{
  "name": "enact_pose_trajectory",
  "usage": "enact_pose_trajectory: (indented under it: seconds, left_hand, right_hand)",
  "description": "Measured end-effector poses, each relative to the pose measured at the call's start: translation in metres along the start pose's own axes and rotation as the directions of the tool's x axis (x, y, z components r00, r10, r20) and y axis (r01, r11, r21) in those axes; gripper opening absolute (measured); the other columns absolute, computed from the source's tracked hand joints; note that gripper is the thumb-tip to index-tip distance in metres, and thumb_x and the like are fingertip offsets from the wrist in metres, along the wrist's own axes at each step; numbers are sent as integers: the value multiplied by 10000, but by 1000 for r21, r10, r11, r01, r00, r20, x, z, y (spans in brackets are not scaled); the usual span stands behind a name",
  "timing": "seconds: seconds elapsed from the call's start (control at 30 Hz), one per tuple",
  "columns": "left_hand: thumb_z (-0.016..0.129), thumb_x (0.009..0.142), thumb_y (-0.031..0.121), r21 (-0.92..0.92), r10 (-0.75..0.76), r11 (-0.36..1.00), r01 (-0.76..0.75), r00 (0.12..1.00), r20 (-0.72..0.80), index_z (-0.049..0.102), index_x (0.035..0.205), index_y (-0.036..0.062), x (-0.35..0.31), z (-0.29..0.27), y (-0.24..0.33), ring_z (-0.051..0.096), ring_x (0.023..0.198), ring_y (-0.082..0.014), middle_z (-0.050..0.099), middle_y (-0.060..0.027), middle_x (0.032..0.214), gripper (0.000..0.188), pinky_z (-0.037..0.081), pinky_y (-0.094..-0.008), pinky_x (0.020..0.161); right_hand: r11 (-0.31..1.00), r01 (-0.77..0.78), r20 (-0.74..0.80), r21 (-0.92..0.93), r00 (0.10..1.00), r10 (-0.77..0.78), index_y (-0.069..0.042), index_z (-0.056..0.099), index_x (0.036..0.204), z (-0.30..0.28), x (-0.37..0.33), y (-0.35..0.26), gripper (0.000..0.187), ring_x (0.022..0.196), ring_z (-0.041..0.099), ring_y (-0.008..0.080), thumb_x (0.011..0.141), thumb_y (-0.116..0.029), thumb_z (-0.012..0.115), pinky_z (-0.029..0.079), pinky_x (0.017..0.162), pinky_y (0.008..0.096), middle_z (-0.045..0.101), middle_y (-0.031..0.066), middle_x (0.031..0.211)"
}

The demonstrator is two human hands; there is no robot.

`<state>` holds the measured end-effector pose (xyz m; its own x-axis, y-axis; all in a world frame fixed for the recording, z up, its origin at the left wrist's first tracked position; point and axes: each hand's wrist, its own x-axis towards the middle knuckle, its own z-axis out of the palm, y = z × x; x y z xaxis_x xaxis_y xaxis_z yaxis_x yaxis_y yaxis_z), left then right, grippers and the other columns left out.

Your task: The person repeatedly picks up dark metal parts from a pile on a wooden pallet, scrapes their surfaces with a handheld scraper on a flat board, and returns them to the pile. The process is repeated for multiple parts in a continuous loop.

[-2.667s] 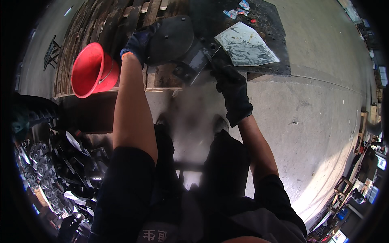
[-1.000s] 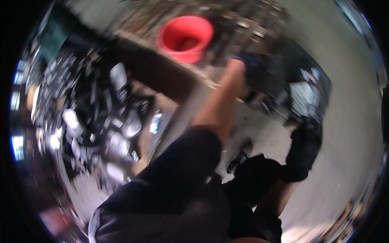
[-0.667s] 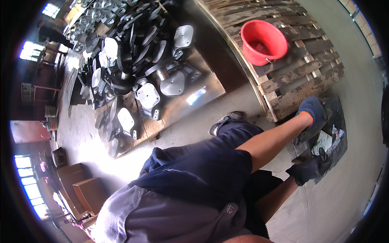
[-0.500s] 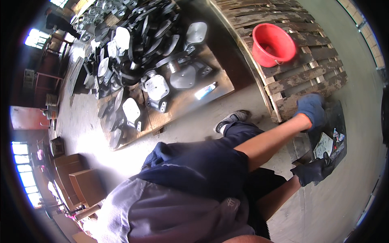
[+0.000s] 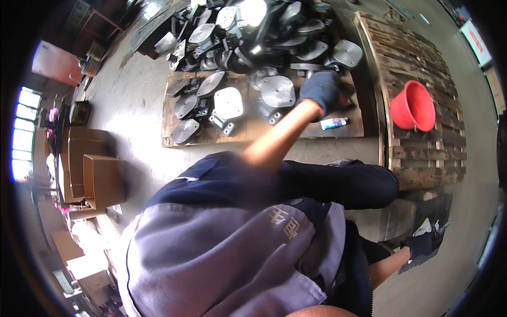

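My left hand (image 5: 321,92), in a blue glove, reaches over the near right part of a wooden board (image 5: 243,132) heaped with metal castings. Its fingers are over a casting with a flat plate and largely hidden, so I cannot tell whether they grip it. Just below the wrist lies a blue-and-white tube (image 5: 334,123). At far lower right, my right hand (image 5: 419,248), in a dark glove, is low beside a dark sheet (image 5: 442,203) and a pale piece of paper (image 5: 422,227). Its fingers blend into the dark surface, so their grip is unclear.
Several grey castings with rounded flat plates (image 5: 228,103) stand along the board's near edge. To the right, a red bucket (image 5: 404,113) sits on a slatted wooden pallet (image 5: 422,177). Cardboard boxes (image 5: 103,182) stand on the left.
My left hand has swung left from beside the pallet and dark sheet to the castings. My right hand remains by the dark sheet. The view has turned and shifted.
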<state>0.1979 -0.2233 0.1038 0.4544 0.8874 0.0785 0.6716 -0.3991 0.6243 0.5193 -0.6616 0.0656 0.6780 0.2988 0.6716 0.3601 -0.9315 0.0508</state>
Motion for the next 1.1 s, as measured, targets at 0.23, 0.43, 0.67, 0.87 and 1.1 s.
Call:
enact_pose_trajectory:
  seconds: [0.23, 0.43, 0.67, 0.87, 1.1]
  left_hand:
    - [656, 733, 376, -71, -353, 935, 348, 887, -296, 693, 904, 90, -2, -93, -194, 608, 958, -350, 639, -193, 965, 336, 484, -400, 822]
    - [692, 658, 487, -285, -621, 783, 553, 663, -419, 670, 883, 47, -39, -161, -300, 629, 919, -329, 658, -194, 920, 495, 479, -379, 811]
    - [721, 644, 443, -105, -749, 569, 815, 461, -476, 667, 977, 5, -91, -200, -419, 628, 955, -324, 656, -207, 994, 553, 475, -384, 823]
    - [689, 737, 400, -425, -843, 523, 738, 376, -385, 658, 882, -47, -159, -190, -517, 633, 713, -264, 667, -187, 802, 471, 491, -364, 664]
    - [629, 841, 390, -557, -958, 284, 781, 262, -121, 621, 708, 53, -182, -181, -504, 454, 449, -156, 540, -46, 559, 362, 373, -305, 459]
  right_hand:
    - [934, 0, -12, 358, 1000, 4, 27, 606, 1068, 10, 7, -1, 287, 927, 606, 262, 924, -206, 519, 477, 812, 340, 633, 142, 1063]
    - [924, -150, 182, 351, 979, 90, -44, 641, 1015, -21, 11, -29, 297, 820, 627, 244, 906, -290, 514, 485, 721, 371, 661, 100, 964]
    - [952, -205, 196, 227, 967, 162, -109, 671, 953, 3, 9, -10, 318, 740, 639, 226, 890, -361, 488, 477, 624, 387, 684, 61, 874]
    - [969, -240, 337, 61, 919, 207, -98, 656, 1008, -9, 15, -19, 345, 787, 645, 259, 921, -343, 428, 492, 647, 397, 680, 84, 915]
    - [961, -271, 355, 56, 905, 235, -72, 650, 1010, -13, 15, -43, 351, 829, 641, 290, 907, -333, 438, 489, 701, 408, 673, 129, 953]
